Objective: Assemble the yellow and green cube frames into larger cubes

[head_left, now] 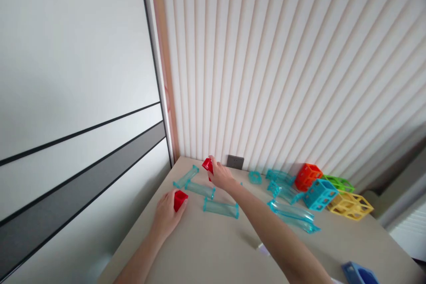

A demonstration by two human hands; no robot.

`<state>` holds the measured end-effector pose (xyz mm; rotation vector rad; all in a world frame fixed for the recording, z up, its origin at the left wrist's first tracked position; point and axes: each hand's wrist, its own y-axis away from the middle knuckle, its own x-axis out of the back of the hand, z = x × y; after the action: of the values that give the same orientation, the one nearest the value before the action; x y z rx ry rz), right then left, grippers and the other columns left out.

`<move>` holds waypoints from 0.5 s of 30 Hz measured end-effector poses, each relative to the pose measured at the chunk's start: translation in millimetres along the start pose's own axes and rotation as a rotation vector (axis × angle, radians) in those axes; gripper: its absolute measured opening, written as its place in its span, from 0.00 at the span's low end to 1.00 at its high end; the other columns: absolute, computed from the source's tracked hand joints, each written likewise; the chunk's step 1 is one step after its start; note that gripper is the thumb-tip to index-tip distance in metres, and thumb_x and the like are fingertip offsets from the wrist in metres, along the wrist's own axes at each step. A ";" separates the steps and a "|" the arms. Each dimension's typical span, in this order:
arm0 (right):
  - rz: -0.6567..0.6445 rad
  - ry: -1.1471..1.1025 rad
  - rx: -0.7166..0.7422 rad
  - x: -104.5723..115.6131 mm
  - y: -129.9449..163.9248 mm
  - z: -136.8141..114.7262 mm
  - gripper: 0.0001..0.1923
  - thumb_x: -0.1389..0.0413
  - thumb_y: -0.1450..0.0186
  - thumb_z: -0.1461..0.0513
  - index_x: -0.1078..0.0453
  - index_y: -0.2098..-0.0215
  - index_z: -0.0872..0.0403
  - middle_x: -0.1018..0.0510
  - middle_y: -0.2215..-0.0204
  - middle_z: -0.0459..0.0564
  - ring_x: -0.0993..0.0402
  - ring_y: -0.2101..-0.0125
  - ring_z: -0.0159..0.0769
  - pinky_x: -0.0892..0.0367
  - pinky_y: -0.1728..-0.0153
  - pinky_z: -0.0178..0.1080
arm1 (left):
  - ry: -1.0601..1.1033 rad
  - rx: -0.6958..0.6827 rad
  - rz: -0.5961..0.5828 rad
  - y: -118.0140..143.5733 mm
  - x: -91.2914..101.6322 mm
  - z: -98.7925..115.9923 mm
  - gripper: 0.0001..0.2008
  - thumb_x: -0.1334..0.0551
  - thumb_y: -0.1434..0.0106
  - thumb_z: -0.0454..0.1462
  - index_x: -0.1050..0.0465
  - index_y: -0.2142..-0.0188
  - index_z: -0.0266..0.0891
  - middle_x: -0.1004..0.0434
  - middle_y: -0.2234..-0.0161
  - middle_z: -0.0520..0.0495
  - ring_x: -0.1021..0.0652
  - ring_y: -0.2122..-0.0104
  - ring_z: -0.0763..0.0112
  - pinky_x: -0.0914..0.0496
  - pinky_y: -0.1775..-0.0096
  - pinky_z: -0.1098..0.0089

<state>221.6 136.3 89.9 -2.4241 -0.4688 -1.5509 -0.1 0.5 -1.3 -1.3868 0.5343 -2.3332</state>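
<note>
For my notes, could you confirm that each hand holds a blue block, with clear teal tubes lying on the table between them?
Not quite: the blocks are red, not blue. The head view shows the left hand on a red block and the right hand on another red block, with teal tubes between them on the table.

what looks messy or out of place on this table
Nothing looks broken or spilled. The clear teal track pieces lie scattered at loose angles, some overlapping, beside the lattice cubes. The left hand and right hand each grip a red block.
</note>
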 end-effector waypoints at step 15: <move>-0.092 -0.076 -0.041 7.5 -23.5 -2.6 0.29 0.46 0.28 0.56 0.42 0.31 0.49 0.21 0.50 0.61 0.25 0.47 0.54 0.34 0.47 0.54 | 0.043 0.032 -0.020 1.7 -2.1 -3.0 0.21 0.42 0.33 0.50 0.30 0.50 0.36 0.19 0.56 0.37 0.20 0.54 0.52 0.26 0.51 0.50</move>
<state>213.4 158.2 98.2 -2.5332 -0.5767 -1.5226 -1.6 0.4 -5.0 -1.3367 0.4955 -2.3821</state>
